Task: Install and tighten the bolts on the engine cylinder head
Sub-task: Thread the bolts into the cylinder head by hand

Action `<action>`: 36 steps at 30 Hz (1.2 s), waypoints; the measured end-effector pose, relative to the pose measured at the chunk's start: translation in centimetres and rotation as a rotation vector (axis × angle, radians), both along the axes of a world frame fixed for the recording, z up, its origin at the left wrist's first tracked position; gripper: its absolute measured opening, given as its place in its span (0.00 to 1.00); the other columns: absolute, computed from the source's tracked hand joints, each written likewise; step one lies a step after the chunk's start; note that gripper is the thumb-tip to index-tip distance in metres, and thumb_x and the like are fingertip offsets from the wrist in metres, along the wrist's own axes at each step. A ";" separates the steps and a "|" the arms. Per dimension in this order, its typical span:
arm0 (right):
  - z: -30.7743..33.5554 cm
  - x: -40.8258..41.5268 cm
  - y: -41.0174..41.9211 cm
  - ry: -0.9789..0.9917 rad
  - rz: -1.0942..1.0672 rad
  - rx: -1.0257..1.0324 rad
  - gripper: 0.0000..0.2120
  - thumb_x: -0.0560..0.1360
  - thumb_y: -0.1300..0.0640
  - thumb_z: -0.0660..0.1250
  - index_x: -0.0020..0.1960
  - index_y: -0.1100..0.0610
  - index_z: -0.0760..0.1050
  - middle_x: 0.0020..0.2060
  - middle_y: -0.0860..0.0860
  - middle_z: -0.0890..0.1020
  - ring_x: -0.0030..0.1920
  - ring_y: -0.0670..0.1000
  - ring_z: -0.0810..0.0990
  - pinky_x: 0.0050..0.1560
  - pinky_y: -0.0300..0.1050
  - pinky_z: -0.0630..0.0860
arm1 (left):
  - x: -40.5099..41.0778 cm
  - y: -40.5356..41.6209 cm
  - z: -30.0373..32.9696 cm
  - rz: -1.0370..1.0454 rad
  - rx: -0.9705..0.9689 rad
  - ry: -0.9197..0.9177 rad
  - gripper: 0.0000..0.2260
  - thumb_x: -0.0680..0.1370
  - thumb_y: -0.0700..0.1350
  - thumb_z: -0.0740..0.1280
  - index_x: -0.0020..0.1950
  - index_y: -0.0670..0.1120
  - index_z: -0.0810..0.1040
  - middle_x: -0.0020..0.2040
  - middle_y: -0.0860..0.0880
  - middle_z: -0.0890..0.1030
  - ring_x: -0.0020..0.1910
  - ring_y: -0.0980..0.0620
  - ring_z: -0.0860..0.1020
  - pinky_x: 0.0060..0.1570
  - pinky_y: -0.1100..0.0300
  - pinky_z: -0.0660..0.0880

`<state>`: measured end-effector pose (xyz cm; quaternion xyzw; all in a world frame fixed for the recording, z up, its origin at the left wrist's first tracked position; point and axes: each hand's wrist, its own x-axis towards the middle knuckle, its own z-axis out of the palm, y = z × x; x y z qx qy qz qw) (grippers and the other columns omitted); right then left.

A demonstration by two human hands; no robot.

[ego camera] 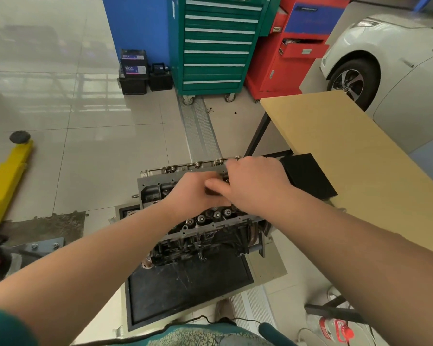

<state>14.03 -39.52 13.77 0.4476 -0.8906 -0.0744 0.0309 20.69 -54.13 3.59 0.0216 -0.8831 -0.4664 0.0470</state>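
Only the head view here, looking down at a grey metal engine cylinder head sitting on top of a dark greasy engine block on a black rubber-lined tray, low on the floor just beside a tan wooden desk.

Both hands are together over the middle of the head. The left hand has its fingers curled down onto something small and dark, and the right hand reaches across with its thumb pressed right against the same spot. Honestly I can't tell what's in there, might be a bolt, might be a socket, the hands cover it. So whether either one is really gripping anything is a guess, and I won't call it.

A row of round silver valve tops shows along the near edge, just below the wrists.

What could go wrong, in my opinion:
- If that's a bolt being started by feel, it could cross-thread, since both hands block the view of the hole.
- Anything small that slips could drop into the open cavities of the head, and fishing it out is no fun.
- The near forearm hangs close over the valve tops, so a bump or a greasy snag is possible.

Background: a green drawer tool cabinet, a red tool cart, a white car.
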 end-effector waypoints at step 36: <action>-0.1 -0.2 0.7 -0.353 0.095 -0.152 0.11 0.81 0.55 0.68 0.62 0.51 0.75 0.54 0.49 0.78 0.52 0.53 0.79 0.50 0.53 0.79 | -0.3 -0.7 -1.3 -0.002 0.122 -0.046 0.10 0.77 0.43 0.77 0.49 0.59 0.85 0.42 0.64 0.85 0.43 0.65 0.83 0.46 0.73 0.76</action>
